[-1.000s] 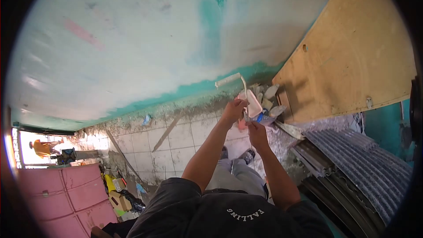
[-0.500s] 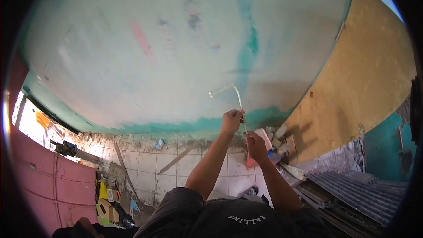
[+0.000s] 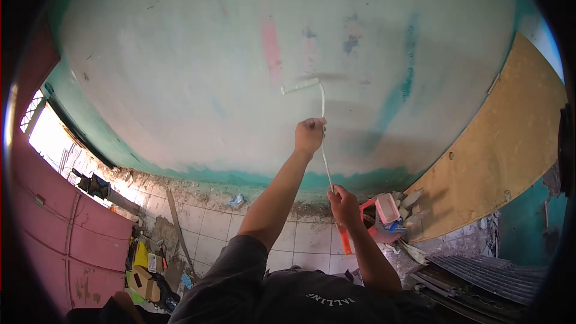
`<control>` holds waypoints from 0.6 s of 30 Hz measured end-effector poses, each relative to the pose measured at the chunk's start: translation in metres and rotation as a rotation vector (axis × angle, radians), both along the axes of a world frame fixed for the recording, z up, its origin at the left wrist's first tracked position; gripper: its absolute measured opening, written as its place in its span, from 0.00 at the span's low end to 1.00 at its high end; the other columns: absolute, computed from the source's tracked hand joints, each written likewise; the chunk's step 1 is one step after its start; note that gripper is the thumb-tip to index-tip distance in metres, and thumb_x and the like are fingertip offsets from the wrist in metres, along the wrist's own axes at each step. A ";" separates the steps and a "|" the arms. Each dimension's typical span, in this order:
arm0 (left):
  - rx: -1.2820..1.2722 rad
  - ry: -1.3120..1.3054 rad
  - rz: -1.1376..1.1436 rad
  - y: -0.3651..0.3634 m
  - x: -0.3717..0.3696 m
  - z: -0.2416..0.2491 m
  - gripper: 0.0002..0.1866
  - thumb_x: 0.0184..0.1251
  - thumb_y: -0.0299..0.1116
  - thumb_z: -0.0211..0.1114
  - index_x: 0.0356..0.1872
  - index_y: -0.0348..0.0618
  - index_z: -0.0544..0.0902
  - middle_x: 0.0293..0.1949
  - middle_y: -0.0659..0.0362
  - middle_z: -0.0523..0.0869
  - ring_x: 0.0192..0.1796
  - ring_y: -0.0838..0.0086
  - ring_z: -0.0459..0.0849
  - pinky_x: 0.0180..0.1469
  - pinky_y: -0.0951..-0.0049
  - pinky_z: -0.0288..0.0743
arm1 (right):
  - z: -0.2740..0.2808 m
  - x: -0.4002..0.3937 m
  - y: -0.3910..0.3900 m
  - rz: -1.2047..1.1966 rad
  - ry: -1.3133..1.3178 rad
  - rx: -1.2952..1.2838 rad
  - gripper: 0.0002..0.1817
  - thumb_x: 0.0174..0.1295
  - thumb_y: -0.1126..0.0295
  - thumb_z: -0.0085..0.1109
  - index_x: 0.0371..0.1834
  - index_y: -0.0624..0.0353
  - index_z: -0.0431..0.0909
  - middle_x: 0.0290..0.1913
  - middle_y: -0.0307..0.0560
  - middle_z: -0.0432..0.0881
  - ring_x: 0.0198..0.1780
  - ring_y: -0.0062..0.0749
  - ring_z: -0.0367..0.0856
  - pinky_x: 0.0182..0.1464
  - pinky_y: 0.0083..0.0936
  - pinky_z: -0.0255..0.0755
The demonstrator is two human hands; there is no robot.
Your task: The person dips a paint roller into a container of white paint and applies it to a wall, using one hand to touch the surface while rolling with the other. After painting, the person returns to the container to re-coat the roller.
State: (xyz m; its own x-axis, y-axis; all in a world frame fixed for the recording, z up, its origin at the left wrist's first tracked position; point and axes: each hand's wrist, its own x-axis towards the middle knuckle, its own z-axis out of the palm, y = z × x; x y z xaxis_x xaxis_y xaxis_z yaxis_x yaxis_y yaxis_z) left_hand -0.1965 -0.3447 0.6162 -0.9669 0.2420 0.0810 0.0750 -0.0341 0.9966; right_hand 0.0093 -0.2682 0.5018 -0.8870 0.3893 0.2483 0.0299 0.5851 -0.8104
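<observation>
A paint roller with a whitish sleeve is up against the wall, which is mostly pale with green, pink and dark patches. My left hand is wrapped round the roller's thin white rod, partway below the sleeve. Lower down, the fingers of my right hand are closed on the same rod near its lower end. An orange handle sticks out beneath that hand. Green paint runs along the wall's bottom edge.
A pink container stands with rubble to the right of my right hand. Beyond it leans a tan board. Corrugated sheets lie at lower right. White tiles cover the floor; a cardboard box sits at lower left.
The roller has risen against the wall. My left hand has gone up with it, and the hands are farther apart on the rod. The view has turned left, so wall marks appear farther right.
</observation>
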 end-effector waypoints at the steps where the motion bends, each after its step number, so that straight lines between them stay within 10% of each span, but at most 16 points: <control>1: 0.011 0.014 0.019 -0.008 -0.009 0.005 0.12 0.76 0.35 0.65 0.39 0.36 0.89 0.27 0.60 0.86 0.27 0.79 0.81 0.33 0.74 0.76 | -0.002 -0.005 -0.010 0.005 -0.001 -0.001 0.18 0.71 0.58 0.64 0.55 0.61 0.83 0.23 0.50 0.79 0.25 0.36 0.80 0.31 0.33 0.72; 13: -0.052 0.097 0.134 -0.082 -0.088 0.056 0.14 0.79 0.37 0.63 0.41 0.35 0.88 0.31 0.60 0.85 0.30 0.79 0.80 0.36 0.74 0.76 | -0.026 -0.055 -0.076 0.142 0.097 -0.187 0.28 0.65 0.60 0.72 0.65 0.60 0.77 0.44 0.44 0.85 0.43 0.25 0.84 0.42 0.27 0.79; 18: -0.088 0.136 0.191 -0.100 -0.118 0.077 0.15 0.79 0.37 0.62 0.42 0.34 0.89 0.31 0.59 0.86 0.31 0.78 0.80 0.38 0.73 0.77 | -0.019 -0.077 -0.084 0.235 0.049 -0.269 0.33 0.63 0.56 0.74 0.69 0.58 0.74 0.46 0.49 0.87 0.45 0.37 0.88 0.52 0.34 0.82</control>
State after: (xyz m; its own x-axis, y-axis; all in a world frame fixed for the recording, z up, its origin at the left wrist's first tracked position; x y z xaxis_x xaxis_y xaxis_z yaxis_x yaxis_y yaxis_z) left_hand -0.3144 -0.4449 0.6931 -0.9774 0.0674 0.2003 0.2054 0.0798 0.9754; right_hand -0.0675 -0.3520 0.4827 -0.9497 0.2332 0.2092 -0.1228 0.3372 -0.9334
